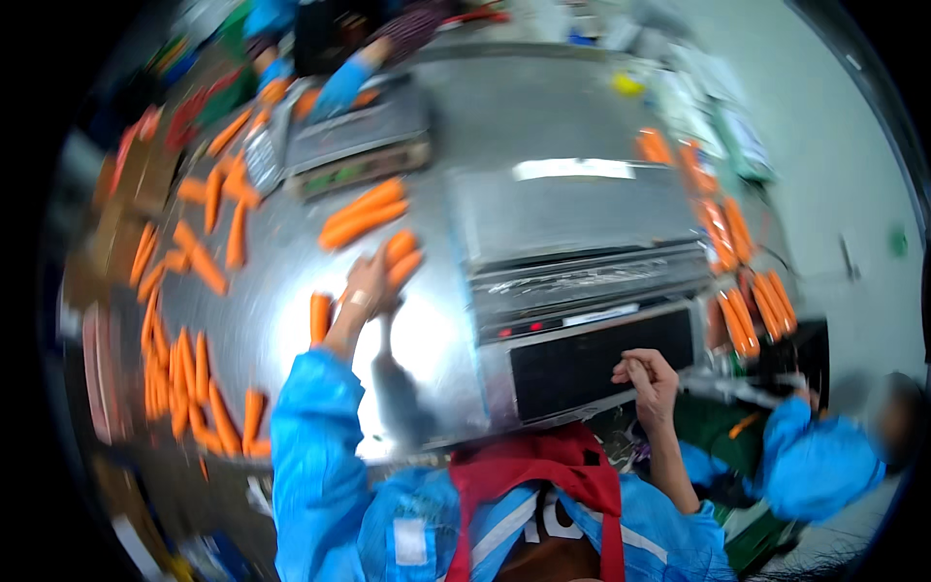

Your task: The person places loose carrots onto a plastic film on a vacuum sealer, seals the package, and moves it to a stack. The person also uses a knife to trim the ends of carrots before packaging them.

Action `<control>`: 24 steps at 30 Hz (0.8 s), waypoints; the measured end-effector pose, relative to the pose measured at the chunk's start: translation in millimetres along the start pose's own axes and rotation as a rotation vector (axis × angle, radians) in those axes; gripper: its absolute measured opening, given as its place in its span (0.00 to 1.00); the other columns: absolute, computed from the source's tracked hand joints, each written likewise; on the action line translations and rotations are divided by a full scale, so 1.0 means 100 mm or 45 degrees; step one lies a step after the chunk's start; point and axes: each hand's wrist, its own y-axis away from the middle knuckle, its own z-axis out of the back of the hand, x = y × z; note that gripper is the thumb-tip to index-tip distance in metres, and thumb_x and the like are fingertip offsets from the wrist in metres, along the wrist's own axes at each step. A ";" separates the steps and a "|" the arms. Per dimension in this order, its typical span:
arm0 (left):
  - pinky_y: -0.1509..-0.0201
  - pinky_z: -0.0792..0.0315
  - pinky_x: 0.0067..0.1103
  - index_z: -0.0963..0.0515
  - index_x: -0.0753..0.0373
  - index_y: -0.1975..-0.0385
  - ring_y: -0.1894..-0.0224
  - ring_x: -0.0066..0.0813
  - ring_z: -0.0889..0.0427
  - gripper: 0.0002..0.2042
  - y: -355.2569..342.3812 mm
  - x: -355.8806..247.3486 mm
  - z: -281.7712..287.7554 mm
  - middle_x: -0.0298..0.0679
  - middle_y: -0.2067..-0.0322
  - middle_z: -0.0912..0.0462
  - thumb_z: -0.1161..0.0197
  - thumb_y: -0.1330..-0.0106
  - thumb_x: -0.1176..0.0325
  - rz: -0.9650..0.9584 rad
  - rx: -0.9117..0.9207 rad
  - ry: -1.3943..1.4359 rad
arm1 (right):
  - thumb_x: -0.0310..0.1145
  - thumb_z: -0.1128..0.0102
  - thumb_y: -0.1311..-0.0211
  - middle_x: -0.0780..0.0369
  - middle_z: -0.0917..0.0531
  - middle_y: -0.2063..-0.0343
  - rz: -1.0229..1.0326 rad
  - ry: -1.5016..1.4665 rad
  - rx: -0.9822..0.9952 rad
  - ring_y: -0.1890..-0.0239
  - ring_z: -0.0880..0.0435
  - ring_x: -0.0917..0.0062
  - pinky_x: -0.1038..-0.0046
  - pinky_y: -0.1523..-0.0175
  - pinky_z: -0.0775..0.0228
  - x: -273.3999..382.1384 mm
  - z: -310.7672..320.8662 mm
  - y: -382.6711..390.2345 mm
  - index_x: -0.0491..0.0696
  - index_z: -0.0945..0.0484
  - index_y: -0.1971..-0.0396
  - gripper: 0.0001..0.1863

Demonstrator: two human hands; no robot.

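Note:
My left hand (367,287) is closed around a pair of carrots (401,258) just above the metal table. Beyond it, another small bunch of carrots (364,213) lies in front of a scale (354,145). A short piece of carrot (320,317) shows beside my left wrist. My right hand (648,380) hovers over the black plate (592,364) of a film wrapping machine (582,228). Its fingers are curled in toward the thumb, and I see nothing between them.
Many loose carrots (184,378) line the table's left side. Wrapped carrots (739,323) lie right of the machine. Across the table, a co-worker's blue-gloved hand (339,89) rests at the scale. Another person in blue (815,456) is at the lower right.

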 end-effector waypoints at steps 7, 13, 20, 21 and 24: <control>0.45 0.33 0.35 0.49 0.56 0.36 0.52 0.52 0.28 0.51 0.23 0.47 0.06 0.53 0.55 0.31 0.31 0.68 0.70 -0.060 -0.101 0.321 | 0.29 0.51 0.37 0.64 0.22 0.79 -0.153 -0.327 -0.312 0.78 0.24 0.84 0.83 0.71 0.31 -0.32 0.10 0.27 0.42 0.26 0.66 0.07; 0.45 0.35 0.32 0.47 0.60 0.36 0.53 0.49 0.29 0.47 0.29 -0.72 1.20 0.51 0.57 0.30 0.36 0.66 0.72 -0.489 -0.267 0.343 | 0.29 0.51 0.37 0.65 0.23 0.78 -0.255 -0.344 -0.273 0.77 0.25 0.85 0.84 0.71 0.33 -0.36 0.11 0.27 0.42 0.26 0.66 0.07; 0.50 0.33 0.32 0.46 0.53 0.36 0.55 0.51 0.28 0.47 -0.20 -2.45 1.09 0.51 0.59 0.30 0.36 0.66 0.61 -0.862 -0.090 0.082 | 0.24 0.51 0.38 0.63 0.22 0.76 -0.087 -0.246 -0.203 0.75 0.23 0.83 0.83 0.68 0.30 -0.46 0.52 0.25 0.41 0.25 0.65 0.06; 0.49 0.33 0.32 0.46 0.51 0.36 0.55 0.51 0.28 0.47 -0.28 -2.62 1.01 0.51 0.59 0.29 0.36 0.65 0.60 -0.846 -0.060 0.000 | 0.23 0.51 0.38 0.63 0.22 0.77 -0.091 -0.222 -0.259 0.75 0.23 0.83 0.83 0.68 0.30 -0.48 0.65 0.27 0.41 0.25 0.65 0.06; 0.45 0.35 0.34 0.49 0.46 0.35 0.48 0.50 0.32 0.51 -0.65 -2.86 0.63 0.50 0.52 0.32 0.30 0.64 0.49 -0.853 0.121 -0.137 | 0.24 0.51 0.38 0.63 0.22 0.78 -0.106 -0.244 -0.479 0.76 0.23 0.84 0.83 0.68 0.30 -0.63 1.11 0.38 0.40 0.25 0.66 0.06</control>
